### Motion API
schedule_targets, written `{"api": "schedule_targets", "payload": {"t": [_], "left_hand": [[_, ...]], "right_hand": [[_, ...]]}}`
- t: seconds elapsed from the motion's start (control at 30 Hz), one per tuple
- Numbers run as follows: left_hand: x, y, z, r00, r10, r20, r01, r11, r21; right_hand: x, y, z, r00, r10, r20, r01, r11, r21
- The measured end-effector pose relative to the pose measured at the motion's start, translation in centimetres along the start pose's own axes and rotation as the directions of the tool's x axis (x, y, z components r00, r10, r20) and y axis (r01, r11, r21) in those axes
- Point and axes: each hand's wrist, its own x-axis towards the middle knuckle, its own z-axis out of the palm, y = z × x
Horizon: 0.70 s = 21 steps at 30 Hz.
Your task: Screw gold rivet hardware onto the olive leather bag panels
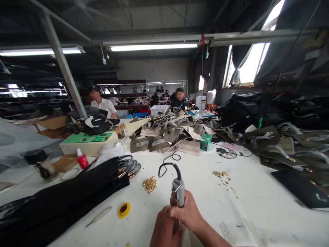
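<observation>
A grey corded electric screwdriver [180, 192] with a wire hanging loop stands nearly upright at the front of the table. My right hand [190, 214] is closed round its body. Just left of it, my left hand [164, 224] is closed by the tool's lower end; what its fingers grip is hidden. A pile of small gold metal pieces [149, 185] lies ahead to the left. More small gold-coloured pieces [221, 175] are scattered to the right. From the tool's top a black cord [164, 166] curls back across the white table [205, 195].
At left lie black straps [84, 192], a yellow tape roll [123, 210], a pointed tool [99, 216], a red bottle [82, 159] and a jar [42, 166]. Olive panels [177, 128] are heaped behind, beside a green box [205, 142]. Two people sit beyond.
</observation>
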Motion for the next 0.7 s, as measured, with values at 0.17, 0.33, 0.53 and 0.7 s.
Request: {"api": "schedule_targets", "payload": {"t": [0.17, 0.33, 0.53, 0.7], "left_hand": [[-0.4, 0.8, -0.1, 0.992, 0.126, 0.019, -0.127, 0.972, 0.200], [0.1, 2.2, -0.5, 0.999, 0.033, 0.005, -0.033, 0.963, 0.268], [1.5, 4.0, -1.8, 0.984, -0.170, 0.059, 0.152, 0.960, 0.236], [2.6, 4.0, -2.0, 0.951, -0.260, 0.170, 0.246, 0.964, 0.096]], "right_hand": [[-0.2, -2.6, -3.0, 0.996, 0.038, -0.078, -0.066, 0.921, -0.383], [-2.1, -0.1, -9.3, 0.985, 0.086, -0.148, -0.170, 0.391, -0.905], [-3.3, 3.3, -13.5, 0.975, 0.135, -0.179, -0.189, 0.067, -0.980], [-4.9, 2.9, -13.7, 0.980, -0.004, -0.199, -0.193, 0.220, -0.956]]}}
